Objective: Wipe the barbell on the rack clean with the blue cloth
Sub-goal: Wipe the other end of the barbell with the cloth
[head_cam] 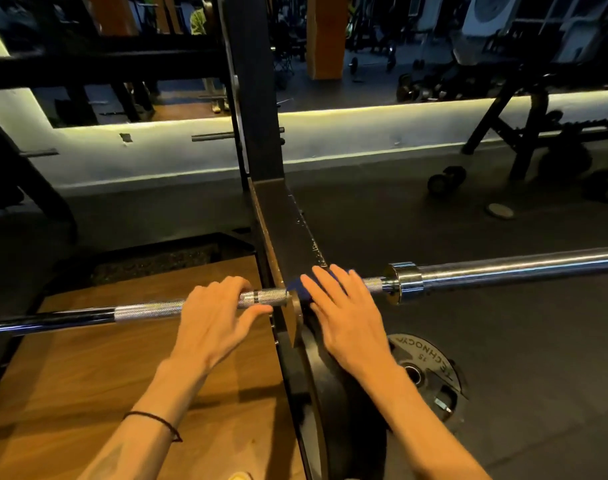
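Centre frame: left hand (219, 317) grips knurled chrome barbell (146, 311); right hand (344, 306) (fingers flat) presses blue fabric cloth (296, 285) onto it

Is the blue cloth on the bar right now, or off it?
On: the blue cloth drapes over the barbell under the right hand's flat fingers.

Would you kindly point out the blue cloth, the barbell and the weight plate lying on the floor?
blue cloth (296, 288): head view, exposed left fold.
barbell (503, 271): head view, smooth right sleeve.
weight plate (434, 358): head view, lettered face.
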A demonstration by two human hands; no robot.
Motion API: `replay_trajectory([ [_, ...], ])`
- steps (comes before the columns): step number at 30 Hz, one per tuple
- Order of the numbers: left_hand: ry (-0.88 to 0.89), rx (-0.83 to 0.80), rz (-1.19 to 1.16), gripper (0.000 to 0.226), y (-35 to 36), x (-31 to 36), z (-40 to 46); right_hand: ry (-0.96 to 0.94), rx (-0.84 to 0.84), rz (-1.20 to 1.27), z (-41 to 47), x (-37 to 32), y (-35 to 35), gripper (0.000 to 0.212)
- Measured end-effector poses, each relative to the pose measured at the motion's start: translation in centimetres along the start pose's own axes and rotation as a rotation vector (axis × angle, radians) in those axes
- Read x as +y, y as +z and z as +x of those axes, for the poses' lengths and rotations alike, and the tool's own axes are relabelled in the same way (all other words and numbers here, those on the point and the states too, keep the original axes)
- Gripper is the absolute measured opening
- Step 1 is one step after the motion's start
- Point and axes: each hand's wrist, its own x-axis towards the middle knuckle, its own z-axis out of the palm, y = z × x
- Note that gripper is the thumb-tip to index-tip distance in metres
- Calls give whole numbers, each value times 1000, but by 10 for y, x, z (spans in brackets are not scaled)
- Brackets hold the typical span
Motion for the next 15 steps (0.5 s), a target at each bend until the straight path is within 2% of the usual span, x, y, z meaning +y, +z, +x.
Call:
replay_trajectory([
  [4,58,-40,27,67,-6,-5,12,290,25,-20,-3,25,-8,45],
  [6,47,-137,12,80,-10,-8,21,385,79,54,2,10,-2,45],
  [7,28,-216,-6,86,-11,-9,27,386,89,100,5,0,1,45],
  [9,-36,-393,-43,88,-14,-10,39,227,33,151,8,-16,7,46],
  [12,-132,-555,-106,65,-14,-9,51,-53,-74,91,6,-3,6,61],
  [13,-144,-576,-118,61,-14,-8,53,-72,-64,52,6,8,5,62],
  [15,-148,-589,-114,60,-14,-9,55,34,7,23,4,30,2,49],
])
